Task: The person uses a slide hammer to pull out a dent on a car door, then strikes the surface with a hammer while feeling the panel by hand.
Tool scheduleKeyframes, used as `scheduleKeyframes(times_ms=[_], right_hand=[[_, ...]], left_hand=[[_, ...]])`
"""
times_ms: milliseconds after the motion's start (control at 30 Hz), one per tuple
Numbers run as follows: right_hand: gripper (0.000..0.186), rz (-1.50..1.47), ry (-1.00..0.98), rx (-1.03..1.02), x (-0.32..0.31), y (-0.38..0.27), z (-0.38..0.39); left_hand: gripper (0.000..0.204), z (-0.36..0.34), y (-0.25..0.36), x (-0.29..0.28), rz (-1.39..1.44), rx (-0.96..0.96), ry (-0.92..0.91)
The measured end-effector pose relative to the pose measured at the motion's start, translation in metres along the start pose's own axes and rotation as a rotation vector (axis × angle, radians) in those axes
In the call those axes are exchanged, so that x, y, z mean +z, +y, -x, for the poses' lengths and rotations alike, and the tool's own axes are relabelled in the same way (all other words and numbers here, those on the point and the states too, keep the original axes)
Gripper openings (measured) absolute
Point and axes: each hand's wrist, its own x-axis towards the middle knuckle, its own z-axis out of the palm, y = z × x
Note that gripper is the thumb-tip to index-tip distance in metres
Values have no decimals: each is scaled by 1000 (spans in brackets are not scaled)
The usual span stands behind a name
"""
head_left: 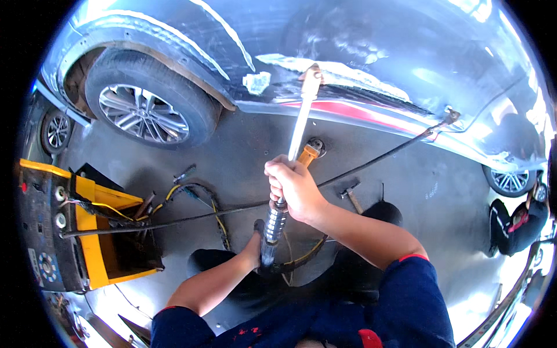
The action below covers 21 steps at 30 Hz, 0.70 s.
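A long slide-hammer dent puller (300, 124) runs from my lap up to the grey car's lower door panel (360, 52). Its bright tip meets, or nearly meets, a bare, sanded patch there. My right hand (295, 188) is wrapped round the shaft at mid-length. Lower down, my left hand (256, 243) is closed round the dark rear grip (268, 249), its fingers partly hidden. A yellow-and-black cable (310, 255) trails from around that end. Just beyond my right hand shows an orange-handled tool (311, 151), partly covered by the hand.
A yellow-and-black welder cart (87, 232) stands left. A dark cable (377, 152) crosses to a clamp (451, 116) on the car's sill. On the floor (418, 191) lies a hammer (351, 197). The car's wheel (145, 110) is upper left; another person (519, 223) crouches far right.
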Motion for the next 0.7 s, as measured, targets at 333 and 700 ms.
scheduleKeyframes(times_ms=[333,700], right_hand=[[13,-183,-264,122,-54,6,-14],[16,-186,-423,169,-74,-14,-30]], left_hand=[[50,49,-46,16,-71,-215,418],[49,41,-57,46,5,-212,526]])
